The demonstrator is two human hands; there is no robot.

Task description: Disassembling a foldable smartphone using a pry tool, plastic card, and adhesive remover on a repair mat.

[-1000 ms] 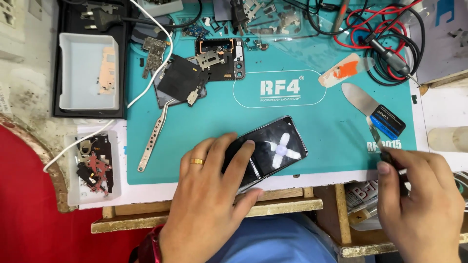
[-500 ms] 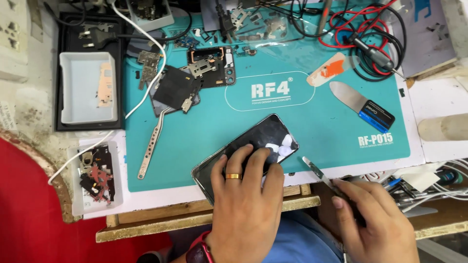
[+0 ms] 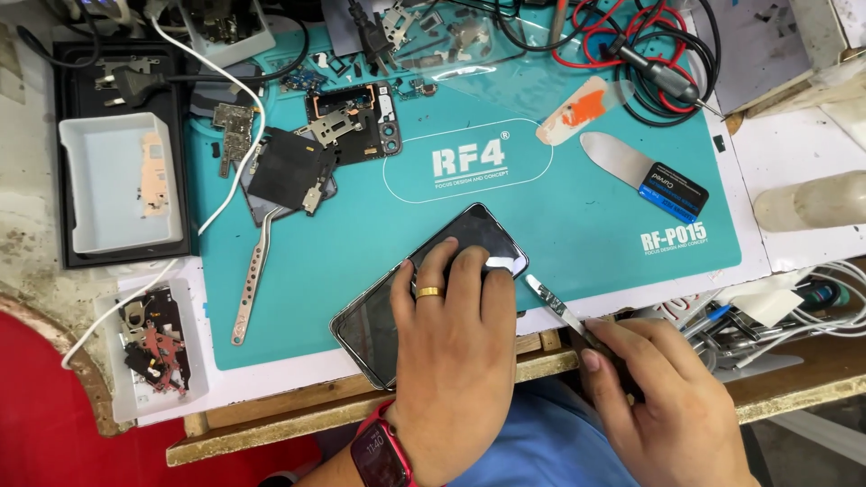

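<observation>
Partly, left hand (image 3: 456, 361) covering phone (image 3: 379, 316)

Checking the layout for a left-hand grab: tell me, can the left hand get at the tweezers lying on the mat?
Probably yes. The tweezers lie uncovered on the mat, just left of the left hand, which is pressing the phone and would have to let go.

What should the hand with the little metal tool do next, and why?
Probably slide the thin metal tool a bit further left, to the phone's edge. Its tip sits just beside the phone's right corner, apparently not touching it, while the left hand presses flat on the dark screen to steady it. The right hand grips the tool by its handle.
</observation>
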